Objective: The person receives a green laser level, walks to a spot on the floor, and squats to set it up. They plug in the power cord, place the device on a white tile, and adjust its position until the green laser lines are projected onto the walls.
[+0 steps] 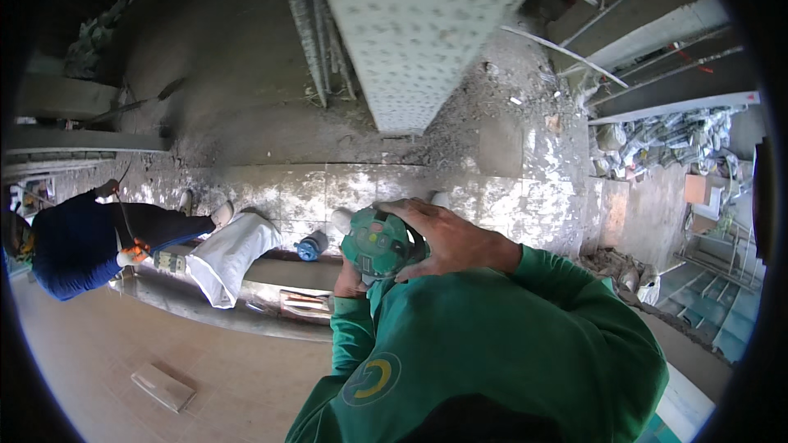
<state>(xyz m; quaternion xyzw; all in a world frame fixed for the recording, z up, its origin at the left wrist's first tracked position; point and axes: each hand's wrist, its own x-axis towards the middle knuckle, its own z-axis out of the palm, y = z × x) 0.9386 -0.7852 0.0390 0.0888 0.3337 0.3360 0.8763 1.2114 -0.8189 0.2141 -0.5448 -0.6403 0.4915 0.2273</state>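
A rounded green device (373,246) with a small panel on its top, possibly a laser level, is held close in front of my green shirt. My right hand (454,236) curves over its far and right sides, fingers and thumb closed round it. Lower on its left side, my left hand (348,280) grips it, and the device hides most of those fingers. Just left of the device, a small blue round object (309,248) stands on the floor by a long ledge.
A speckled pale pillar (419,41) rises ahead. At the left, a person in dark blue (74,238) bends beside a white sack (234,258). Rubble (525,74) lies right of the pillar. Plastic-wrapped material (673,143) is piled further right. A flat box (164,387) lies at the lower left.
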